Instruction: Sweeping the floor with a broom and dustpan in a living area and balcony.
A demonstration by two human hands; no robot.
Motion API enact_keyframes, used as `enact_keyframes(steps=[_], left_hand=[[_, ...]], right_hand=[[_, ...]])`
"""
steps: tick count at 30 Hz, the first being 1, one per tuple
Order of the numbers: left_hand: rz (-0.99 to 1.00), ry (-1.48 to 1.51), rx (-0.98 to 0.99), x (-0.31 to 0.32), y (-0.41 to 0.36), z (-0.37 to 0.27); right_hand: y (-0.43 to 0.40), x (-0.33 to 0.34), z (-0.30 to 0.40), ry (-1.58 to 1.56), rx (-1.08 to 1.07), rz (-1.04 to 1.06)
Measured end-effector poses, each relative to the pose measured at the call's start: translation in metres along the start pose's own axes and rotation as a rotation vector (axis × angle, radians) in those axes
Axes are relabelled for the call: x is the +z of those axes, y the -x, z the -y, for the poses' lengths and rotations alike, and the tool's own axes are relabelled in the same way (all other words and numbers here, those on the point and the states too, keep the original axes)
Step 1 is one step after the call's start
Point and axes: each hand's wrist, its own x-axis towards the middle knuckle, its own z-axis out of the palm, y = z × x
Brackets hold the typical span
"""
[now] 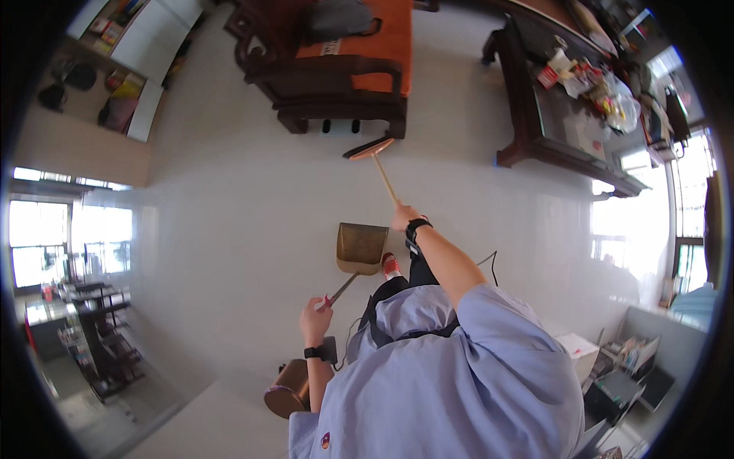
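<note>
My right hand point(406, 217) grips the pale handle of a broom point(371, 151). Its orange head with dark bristles rests on the floor beside the front leg of a dark wooden sofa point(338, 86). My left hand point(316, 318) is closed around the pink-red end of a dustpan's handle. The brown dustpan point(362, 245) lies on the floor in front of me, its wide mouth facing away from me towards the broom. Whether any sweepings lie in the pan is too small to tell. My red shoe point(390, 265) is just right of it.
A dark coffee table point(522, 129) bearing bags and packets stands at the right. Beneath the sofa's end is a pale object point(340, 127) with two dark ovals. A copper-coloured bin point(287, 391) stands by my left forearm. White cabinets point(146, 51) line the far left.
</note>
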Motion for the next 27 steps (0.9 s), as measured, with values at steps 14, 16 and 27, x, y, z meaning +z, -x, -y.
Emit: enact_keyframes(steps=[14,16,27], left_hand=[[0.281,-0.075,0.084,0.011,-0.051,-0.05],[0.284,-0.099,0.218,0.011,-0.053,-0.052],[0.409,-0.204,0.454,0.034,-0.046,-0.116]], right_hand=[[0.231,-0.019,-0.095,-0.597,0.249,0.25],[0.249,-0.023,-0.109,-0.691,0.298,0.265],[0.178,0.0,-0.191,-0.347,0.0,-0.632]])
